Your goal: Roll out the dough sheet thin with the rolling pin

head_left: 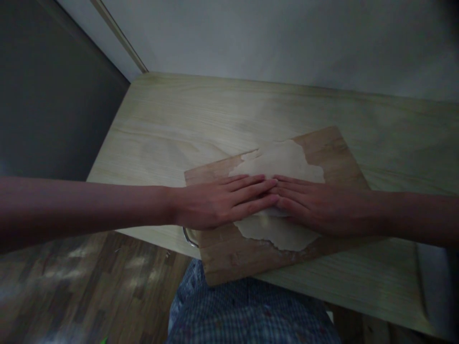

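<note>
A thin, pale sheet of dough [279,160] with ragged edges lies spread on a wooden board [333,148]. My left hand [222,203] lies flat on the dough's middle, fingers stretched out and together, pointing right. My right hand [311,205] lies flat beside it, fingers pointing left. The fingertips of both hands meet over the dough. Part of the sheet is hidden beneath my palms. Neither hand grips anything.
The board sits on a light wooden table [172,124], overhanging its near edge. A metal ring or rim [189,237] peeks out under my left wrist. A white wall rises behind the table. Wooden floor [89,286] lies to the left; checked cloth [251,310] covers my lap.
</note>
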{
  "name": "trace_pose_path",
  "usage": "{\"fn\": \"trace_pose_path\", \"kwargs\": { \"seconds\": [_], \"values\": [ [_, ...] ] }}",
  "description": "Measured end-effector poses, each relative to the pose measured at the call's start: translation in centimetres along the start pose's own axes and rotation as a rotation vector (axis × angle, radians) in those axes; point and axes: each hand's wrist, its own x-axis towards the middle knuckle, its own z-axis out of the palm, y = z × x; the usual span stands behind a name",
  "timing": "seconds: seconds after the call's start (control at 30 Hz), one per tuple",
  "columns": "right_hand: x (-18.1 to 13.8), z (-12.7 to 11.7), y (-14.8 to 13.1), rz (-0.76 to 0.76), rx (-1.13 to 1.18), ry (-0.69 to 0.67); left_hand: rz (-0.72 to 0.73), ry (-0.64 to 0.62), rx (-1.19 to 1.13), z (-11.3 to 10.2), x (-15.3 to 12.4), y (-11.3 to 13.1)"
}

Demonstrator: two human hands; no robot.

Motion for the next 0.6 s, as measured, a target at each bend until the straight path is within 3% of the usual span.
{"fn": "trace_pose_path", "kwargs": {
  "seconds": [0.1,0.27,0.43,0.6],
  "values": [
    [0.0,0.1,-0.4,-0.029,-0.044,0.023,0.021,0.006,0.046,0.1,-0.2,0.3],
    [0.0,0.2,-1.1,-0.052,-0.086,0.093,0.109,0.180,0.183,0.7,-0.5,0.8],
    [0.0,0.5,-1.2,-0.065,-0.106,0.103,0.078,0.286,0.289,1.6,-0.6,1.2],
    [-0.3,0.7,-1.4,-0.082,-0.205,0.129,0.014,0.271,0.341,2.2,-0.7,1.7]
  ]
}}
